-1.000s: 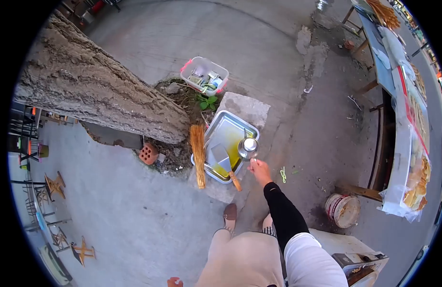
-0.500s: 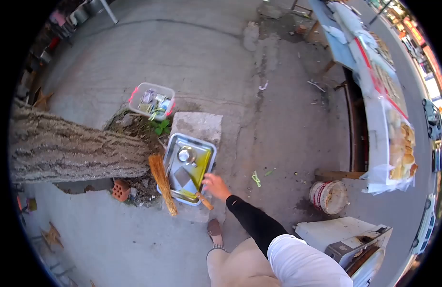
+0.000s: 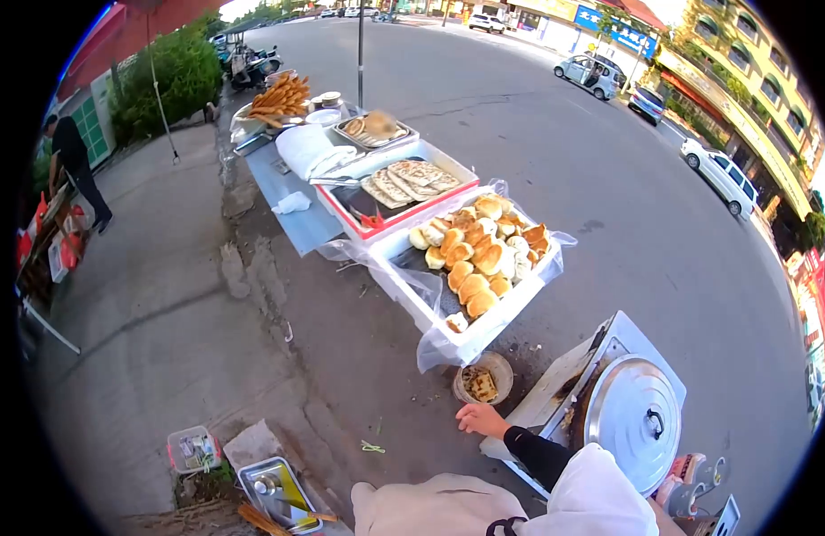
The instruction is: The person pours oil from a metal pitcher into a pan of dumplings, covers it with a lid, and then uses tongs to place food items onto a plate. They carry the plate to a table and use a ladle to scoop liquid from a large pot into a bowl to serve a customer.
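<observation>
My right hand, in a black undersleeve and white sleeve, reaches out low in the middle with nothing in it, its fingers loosely apart. Just beyond it stands a bucket with brownish scraps inside. A large round metal lid with a dark handle covers the griddle stove to the right of my hand. At the lower left lies a metal tray with yellow oil, a small metal pot and a wooden-handled tool. My left hand is out of view.
A foam box of browned buns stands ahead, beside a red-edged box of flatbreads and fried dough sticks. A plastic tub sits at the lower left. A person stands far left; parked cars line the street.
The view has swung right and up from the oil tray toward the stall and street. My right hand has left the tray's side and is now near the bucket and stove.
</observation>
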Demonstrator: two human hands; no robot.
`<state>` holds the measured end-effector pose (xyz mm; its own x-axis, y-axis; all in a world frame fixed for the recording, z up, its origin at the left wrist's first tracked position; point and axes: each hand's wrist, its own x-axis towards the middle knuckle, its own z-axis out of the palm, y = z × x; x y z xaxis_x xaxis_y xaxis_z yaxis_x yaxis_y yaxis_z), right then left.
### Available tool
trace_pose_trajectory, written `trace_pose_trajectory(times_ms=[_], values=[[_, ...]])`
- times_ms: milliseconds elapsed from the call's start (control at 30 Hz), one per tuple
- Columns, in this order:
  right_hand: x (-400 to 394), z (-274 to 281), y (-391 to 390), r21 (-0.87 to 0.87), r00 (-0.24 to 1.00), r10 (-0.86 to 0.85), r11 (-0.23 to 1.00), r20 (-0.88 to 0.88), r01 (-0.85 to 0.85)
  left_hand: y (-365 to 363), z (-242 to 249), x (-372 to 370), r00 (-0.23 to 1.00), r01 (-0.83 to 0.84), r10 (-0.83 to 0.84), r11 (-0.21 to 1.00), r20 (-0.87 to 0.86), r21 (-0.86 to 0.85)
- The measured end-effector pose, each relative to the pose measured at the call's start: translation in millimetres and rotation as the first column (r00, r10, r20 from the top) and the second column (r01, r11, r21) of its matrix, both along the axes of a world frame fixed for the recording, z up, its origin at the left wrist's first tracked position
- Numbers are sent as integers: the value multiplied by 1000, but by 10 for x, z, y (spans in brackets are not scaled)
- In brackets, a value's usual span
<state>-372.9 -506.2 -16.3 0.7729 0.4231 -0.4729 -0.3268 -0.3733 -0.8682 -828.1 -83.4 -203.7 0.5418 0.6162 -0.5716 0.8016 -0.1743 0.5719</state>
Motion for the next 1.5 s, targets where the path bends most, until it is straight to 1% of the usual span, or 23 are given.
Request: trace_pose_trajectory(times_ms=[133, 233, 300, 333, 433, 500, 567, 633, 733, 867, 900, 933, 1000, 1067, 1200, 1267, 1300, 1333, 1367, 1400, 1433, 1467, 1500], values=[[183, 388, -372, 48, 964, -232, 972, 131, 228, 503, 194, 1558, 906, -245, 358, 879, 226, -408], [297, 430, -391, 38, 912, -380, 925, 157, 379, 604, 545, 2917, 906, 35, -29, 999, 422, -8], [340, 406, -253, 32, 875, -462, 886, 146, 463, 723, 841, 3829, 838, 231, -292, 955, 461, 185], [404, 429, -159, -12, 860, -489, 868, 149, 496, 558, 1390, 4315, 744, 294, -464, 873, 480, 389], [597, 450, 171, 112, 765, -592, 804, 253, 584, 416, 2064, 5629, 572, 466, -614, 789, 544, 401], [730, 413, 433, 65, 717, -624, 767, 312, 639, 296, 2289, 6411, 487, 553, -639, 753, 596, 356], [757, 574, 743, 35, 680, -673, 718, 291, 695, 106, 2652, 6988, 255, 592, -822, 549, 509, 591], [902, 761, 1118, -171, 675, -611, 676, 415, 717, -73, 2893, 7483, -1, 536, -919, 333, 395, 776], [1167, 919, 1547, -337, 653, -537, 573, 534, 747, -356, 3189, 7938, -239, 526, -920, 146, 310, 838], [1580, 928, 1812, -291, 477, -468, 416, 744, 861, -539, 3004, 8284, -336, 507, -904, 62, 264, 860], [1583, 863, 1775, -302, 474, -480, 393, 739, 869, -472, 2857, 8368, -424, 632, -868, -81, 257, 770], [1591, 763, 1725, -316, 494, -403, 431, 770, 845, -409, 2796, 8433, -506, 718, -822, -232, 263, 656], [1501, 698, 1602, -334, 508, -333, 458, 795, 824, -220, 2745, 8484, -593, 679, -726, -219, 348, 700], [1286, 789, 1407, -385, 611, -140, 663, 779, 642, -25, 2748, 8490, -733, 552, -640, -360, 231, 752], [1139, 569, 1295, -409, 635, -82, 701, 768, 584, 68, 2385, 8304, -738, 516, -661, -426, 134, 743], [1182, 376, 1374, -364, 605, -171, 662, 778, 655, -30, 2201, 8170, -555, 581, -825, -297, 102, 758], [1184, 316, 1413, -335, 578, -253, 611, 776, 717, -81, 2100, 8125, -555, 577, -827, -300, 95, 760], [1190, 321, 1435, -327, 575, -254, 617, 778, 716, -126, 1996, 8090, -370, 651, -915, -133, 159, 747], [1190, 335, 1458, -267, 577, -413, 598, 705, 756, -163, 1892, 8053, -162, 688, -963, 48, 218, 724], [1187, 341, 1492, -213, 570, -554, 577, 607, 788, -193, 1751, 8021, -139, 685, -968, 57, 207, 727], [1103, 112, 1454, -186, 537, -667, 525, 517, 831, -216, 1615, 8015, -11, 768, -934, 221, 357, 601], [1075, 63, 1408, -18, 374, -904, 378, 206, 926, -236, 1571, 8029, 133, 809, -864, 378, 486, 450], [1059, 10, 1353, 65, 183, -968, 174, -170, 983, -269, 1608, 8037, 161, 785, -864, 406, 478, 468]])
